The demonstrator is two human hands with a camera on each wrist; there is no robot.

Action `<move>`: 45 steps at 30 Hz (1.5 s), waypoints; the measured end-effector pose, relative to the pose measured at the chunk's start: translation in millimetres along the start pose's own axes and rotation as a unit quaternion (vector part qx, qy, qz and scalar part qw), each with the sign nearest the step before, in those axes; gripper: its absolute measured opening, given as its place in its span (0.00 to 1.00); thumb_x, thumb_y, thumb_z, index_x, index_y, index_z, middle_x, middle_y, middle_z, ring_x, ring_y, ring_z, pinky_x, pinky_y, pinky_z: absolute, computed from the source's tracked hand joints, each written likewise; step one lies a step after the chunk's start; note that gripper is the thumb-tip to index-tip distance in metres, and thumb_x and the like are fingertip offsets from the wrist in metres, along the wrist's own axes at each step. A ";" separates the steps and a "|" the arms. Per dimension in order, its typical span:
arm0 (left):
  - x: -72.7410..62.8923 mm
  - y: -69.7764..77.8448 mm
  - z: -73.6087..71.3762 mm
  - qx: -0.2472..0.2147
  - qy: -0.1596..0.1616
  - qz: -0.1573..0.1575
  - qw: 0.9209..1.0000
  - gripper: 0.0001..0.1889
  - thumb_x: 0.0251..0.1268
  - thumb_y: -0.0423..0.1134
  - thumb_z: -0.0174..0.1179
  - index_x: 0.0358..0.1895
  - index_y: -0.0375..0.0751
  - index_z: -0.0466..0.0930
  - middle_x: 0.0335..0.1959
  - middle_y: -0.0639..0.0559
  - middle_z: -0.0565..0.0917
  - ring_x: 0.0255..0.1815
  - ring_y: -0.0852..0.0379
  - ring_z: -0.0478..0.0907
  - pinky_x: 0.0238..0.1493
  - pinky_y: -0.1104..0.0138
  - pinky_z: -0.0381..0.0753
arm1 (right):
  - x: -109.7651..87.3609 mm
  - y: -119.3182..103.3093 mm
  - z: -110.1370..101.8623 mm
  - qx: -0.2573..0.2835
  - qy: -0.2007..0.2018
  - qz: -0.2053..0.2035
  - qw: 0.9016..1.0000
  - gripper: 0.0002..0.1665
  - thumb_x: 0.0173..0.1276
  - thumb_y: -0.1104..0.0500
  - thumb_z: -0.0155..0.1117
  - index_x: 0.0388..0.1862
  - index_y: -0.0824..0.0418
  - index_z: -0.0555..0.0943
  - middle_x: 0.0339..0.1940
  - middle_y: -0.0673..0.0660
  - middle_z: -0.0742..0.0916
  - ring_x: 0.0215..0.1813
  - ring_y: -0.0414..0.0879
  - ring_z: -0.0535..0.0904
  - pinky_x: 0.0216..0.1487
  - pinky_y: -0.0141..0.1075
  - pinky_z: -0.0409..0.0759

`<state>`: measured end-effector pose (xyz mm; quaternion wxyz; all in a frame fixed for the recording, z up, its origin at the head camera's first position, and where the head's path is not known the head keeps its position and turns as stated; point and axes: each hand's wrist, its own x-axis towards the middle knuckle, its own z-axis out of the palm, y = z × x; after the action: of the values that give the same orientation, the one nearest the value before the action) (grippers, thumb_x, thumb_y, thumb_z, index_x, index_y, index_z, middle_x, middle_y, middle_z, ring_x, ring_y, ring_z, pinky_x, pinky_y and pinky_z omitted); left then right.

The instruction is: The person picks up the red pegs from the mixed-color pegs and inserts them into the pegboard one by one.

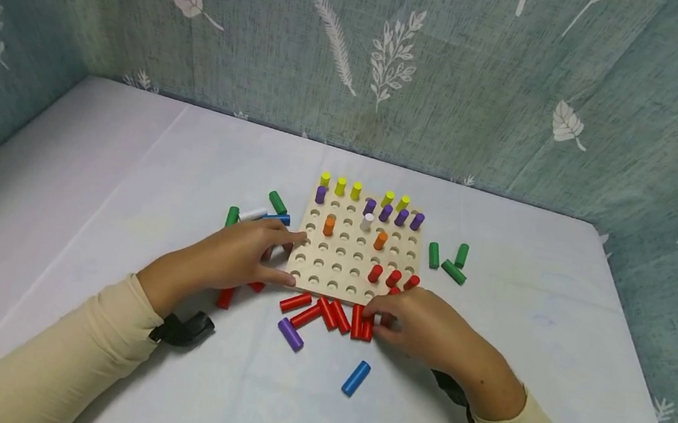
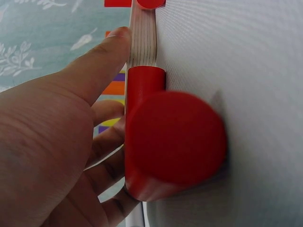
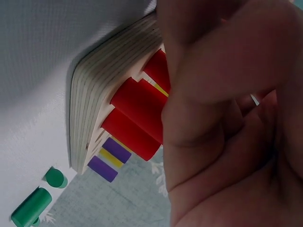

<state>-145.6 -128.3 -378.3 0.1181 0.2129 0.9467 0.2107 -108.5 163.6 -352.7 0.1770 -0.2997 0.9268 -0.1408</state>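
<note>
A wooden pegboard (image 1: 326,275) holds upright yellow, purple, white, orange and red pegs. My left hand (image 1: 244,248) rests at its left side, fingers spread, with thumb and fingertips touching the edge near the front corner. In the left wrist view a red peg (image 2: 177,137) looms large beside that hand. My right hand (image 1: 427,323) is at the board's front right corner, its thumb and forefinger curled at a red peg (image 1: 366,330) lying on the table. The right wrist view shows upright red pegs (image 3: 135,130) beside the hand; its fingertips are hidden there.
Several loose red pegs (image 1: 306,316) lie along the board's front edge, with a purple peg (image 1: 290,334) and a blue peg (image 1: 356,378) nearer me. Green pegs (image 1: 453,272) lie to the right. Left of the board are green, white (image 1: 254,213) and blue pegs. A patterned curtain (image 1: 464,77) hangs behind.
</note>
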 end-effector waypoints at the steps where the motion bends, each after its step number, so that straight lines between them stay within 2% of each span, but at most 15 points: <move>1: 0.0 0.0 0.2 0.000 -0.001 0.000 1.000 0.42 0.52 0.56 0.75 0.72 0.53 0.71 0.65 0.42 0.77 0.55 0.49 0.75 0.50 0.62 0.83 | 0.0 0.2 0.6 -0.001 -0.002 -0.001 1.000 0.15 0.61 0.60 0.75 0.47 0.52 0.89 0.39 0.46 0.90 0.33 0.34 0.78 0.37 0.27 0.79; 7: 0.3 0.7 -0.6 0.000 0.003 0.005 1.000 0.42 0.51 0.56 0.75 0.72 0.52 0.71 0.64 0.43 0.77 0.54 0.50 0.76 0.50 0.61 0.83 | 0.7 0.0 2.4 -0.011 -0.004 0.001 1.000 0.15 0.60 0.60 0.76 0.47 0.52 0.88 0.36 0.45 0.90 0.32 0.35 0.77 0.36 0.27 0.78; 14: 0.6 0.9 -1.7 0.002 0.000 0.005 1.000 0.42 0.52 0.56 0.75 0.72 0.52 0.71 0.65 0.42 0.77 0.54 0.50 0.76 0.50 0.62 0.83 | 3.6 -2.1 4.8 -0.017 -0.016 0.014 1.000 0.15 0.61 0.59 0.76 0.47 0.53 0.88 0.36 0.46 0.89 0.34 0.36 0.78 0.43 0.31 0.82; 24: 0.3 0.2 -3.1 -0.001 -0.001 0.007 1.000 0.42 0.51 0.56 0.75 0.72 0.52 0.71 0.64 0.43 0.78 0.52 0.51 0.76 0.46 0.65 0.82 | 3.4 -4.0 2.9 -0.038 -0.010 0.004 0.999 0.12 0.60 0.56 0.77 0.44 0.53 0.89 0.29 0.45 0.88 0.30 0.35 0.77 0.39 0.28 0.81; 34: 0.5 0.4 -3.0 -0.005 -0.002 0.000 1.000 0.42 0.51 0.56 0.75 0.72 0.53 0.71 0.65 0.42 0.77 0.54 0.49 0.76 0.47 0.63 0.85 | 2.0 -4.4 1.1 -0.046 0.003 0.001 0.999 0.11 0.63 0.53 0.75 0.44 0.51 0.88 0.32 0.44 0.89 0.29 0.33 0.77 0.39 0.28 0.81; 39: -0.6 -0.6 -0.9 -0.004 -0.008 0.003 1.000 0.42 0.51 0.56 0.75 0.72 0.52 0.71 0.63 0.43 0.78 0.54 0.51 0.76 0.49 0.64 0.84 | -0.2 -4.6 1.0 -0.043 0.016 -0.002 0.999 0.11 0.64 0.52 0.73 0.45 0.52 0.87 0.28 0.44 0.87 0.26 0.33 0.74 0.33 0.26 0.77; 45: 0.6 -0.7 -1.0 0.006 0.007 0.023 1.000 0.42 0.50 0.56 0.76 0.71 0.50 0.73 0.60 0.44 0.80 0.51 0.52 0.76 0.44 0.66 0.82 | -3.0 -5.4 -2.6 -0.038 0.052 -0.010 0.998 0.12 0.65 0.55 0.72 0.46 0.55 0.83 0.17 0.43 0.77 0.22 0.34 0.70 0.25 0.26 0.70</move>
<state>-146.7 -128.9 -377.8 0.1056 0.2338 0.9436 0.2093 -104.5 161.6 -347.7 0.1152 -0.3078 0.9364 -0.1227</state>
